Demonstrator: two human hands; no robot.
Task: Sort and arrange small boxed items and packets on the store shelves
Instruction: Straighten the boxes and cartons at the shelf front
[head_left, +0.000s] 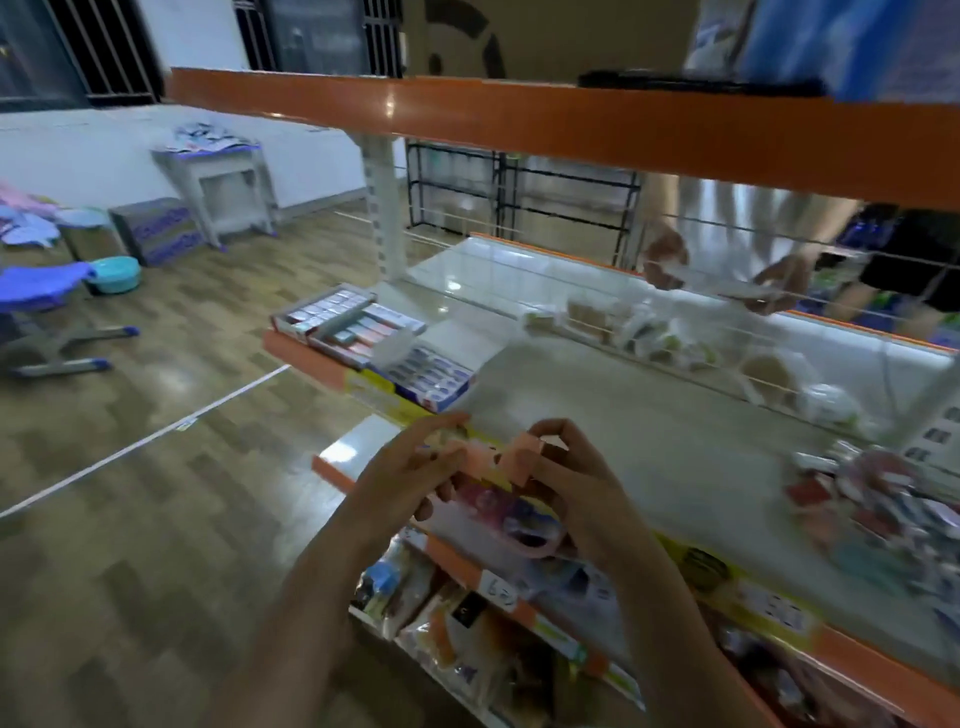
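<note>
Pink carton (498, 465), blurred so no print can be read, is held above the near edge of the middle shelf (649, 426), left hand (410, 467) and right hand (576, 483) each with the grip clamped on it. Trays of small boxes (358, 325) sit at the shelf's far left, loose packets (878, 499) at right. Beyond the wire rail another person (753, 249) handles a flat pack.

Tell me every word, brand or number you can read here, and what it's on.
None reads clearly.
Small boxes: print too blurred.
Yellow shelf-edge strip: blurred.
White shelf tag: handwritten marks, illegible.
Pink packet held by both hands: picture only, blurred.
</note>
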